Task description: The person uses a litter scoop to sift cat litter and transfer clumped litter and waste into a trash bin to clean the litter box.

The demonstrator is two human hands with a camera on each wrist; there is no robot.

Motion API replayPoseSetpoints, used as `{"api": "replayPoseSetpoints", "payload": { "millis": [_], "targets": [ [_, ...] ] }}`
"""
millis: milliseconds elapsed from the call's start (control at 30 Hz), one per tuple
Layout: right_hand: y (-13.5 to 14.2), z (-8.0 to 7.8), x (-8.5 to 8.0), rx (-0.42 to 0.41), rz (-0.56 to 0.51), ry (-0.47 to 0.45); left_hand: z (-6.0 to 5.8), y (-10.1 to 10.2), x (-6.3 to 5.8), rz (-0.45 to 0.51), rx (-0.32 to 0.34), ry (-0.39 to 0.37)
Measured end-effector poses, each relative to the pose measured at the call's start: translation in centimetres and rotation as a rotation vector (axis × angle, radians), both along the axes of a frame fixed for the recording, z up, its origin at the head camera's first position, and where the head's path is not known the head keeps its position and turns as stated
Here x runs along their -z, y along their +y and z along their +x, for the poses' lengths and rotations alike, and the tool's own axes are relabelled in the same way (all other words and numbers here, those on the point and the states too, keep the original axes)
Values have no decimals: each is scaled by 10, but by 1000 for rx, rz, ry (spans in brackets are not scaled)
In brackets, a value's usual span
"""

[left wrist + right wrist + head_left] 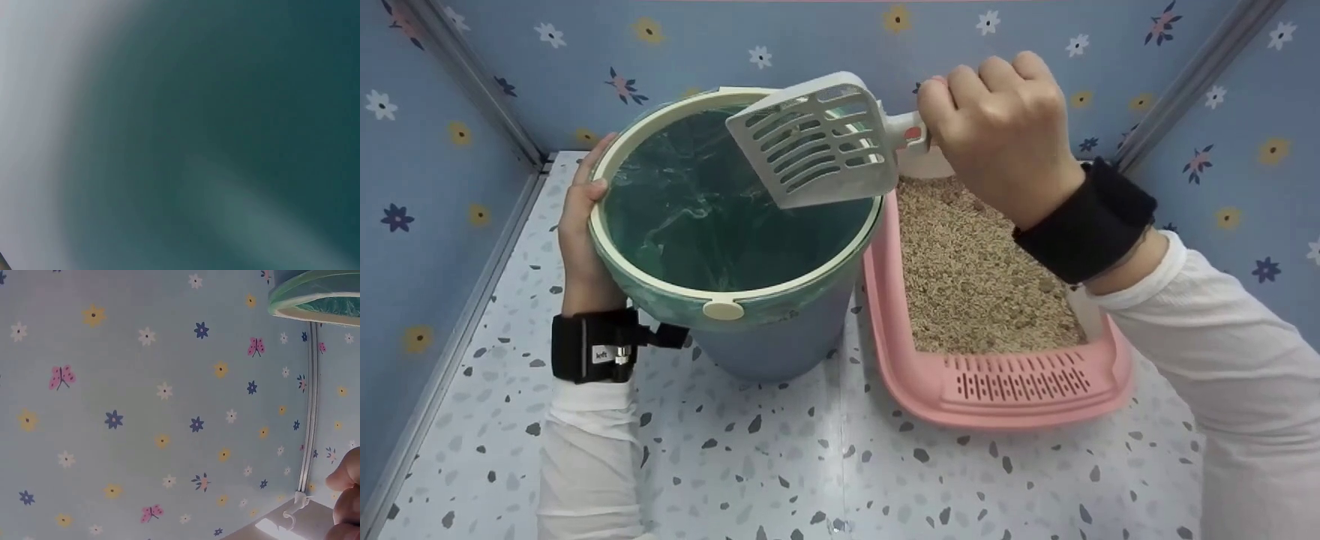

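In the head view my right hand (1005, 127) grips the handle of a pale grey slotted litter scoop (810, 142). The scoop is tilted over the mouth of a blue bucket (780, 345) lined with a green plastic bag (697, 225). My left hand (585, 217) holds the bucket's left side, thumb over the cream rim (600, 217) and fingers along the outside. To the right stands a pink litter box (885, 315) full of tan pellet litter (982, 277). Only blurred green and grey fill the left wrist view. Fingers (346, 495) of my right hand show at the right wrist view's edge.
Blue flower-patterned panels (825, 45) enclose the back and both sides, joined by grey metal corner strips (472, 82). Bucket and litter box stand side by side on a white speckled floor (750, 465). A slotted front ledge (1020, 379) belongs to the box.
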State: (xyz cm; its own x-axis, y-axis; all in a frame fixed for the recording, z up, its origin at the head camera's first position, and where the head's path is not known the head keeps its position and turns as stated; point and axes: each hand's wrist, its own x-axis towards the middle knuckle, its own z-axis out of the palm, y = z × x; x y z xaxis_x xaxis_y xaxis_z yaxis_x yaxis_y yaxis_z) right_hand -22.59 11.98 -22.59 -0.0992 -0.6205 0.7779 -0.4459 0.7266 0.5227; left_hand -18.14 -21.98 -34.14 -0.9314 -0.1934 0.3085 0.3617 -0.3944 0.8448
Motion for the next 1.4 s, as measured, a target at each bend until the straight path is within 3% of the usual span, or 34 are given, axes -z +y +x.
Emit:
{"api": "replayPoseSetpoints", "payload": {
  "millis": [200,500,633,733,833,967,1100,1200,1300,1400],
  "targets": [
    [16,3,6,-5,-94,-243,7,-8,-1,-25,-47,-91],
    [52,-1,18,65,-155,-368,17,-20,-12,-28,-70,-234],
    [69,-4,23,107,-171,-364,22,-20,-14,-44,-122,-242],
    [82,-7,28,148,-193,-358,29,-16,-16,-130,-198,-212],
    [98,-13,33,197,-217,-387,41,-7,-23,-275,-291,-156],
    [120,-23,41,289,-217,-479,62,16,-36,-523,-467,35],
    [140,-35,48,416,-196,-595,76,55,-46,-650,-729,401],
    [155,-45,56,496,-186,-665,83,85,-41,-701,-864,674],
    [169,-56,65,544,-172,-710,91,113,-28,-819,-870,861],
    [181,-66,77,578,-159,-740,101,137,-17,-972,-765,973]
  ]
}}
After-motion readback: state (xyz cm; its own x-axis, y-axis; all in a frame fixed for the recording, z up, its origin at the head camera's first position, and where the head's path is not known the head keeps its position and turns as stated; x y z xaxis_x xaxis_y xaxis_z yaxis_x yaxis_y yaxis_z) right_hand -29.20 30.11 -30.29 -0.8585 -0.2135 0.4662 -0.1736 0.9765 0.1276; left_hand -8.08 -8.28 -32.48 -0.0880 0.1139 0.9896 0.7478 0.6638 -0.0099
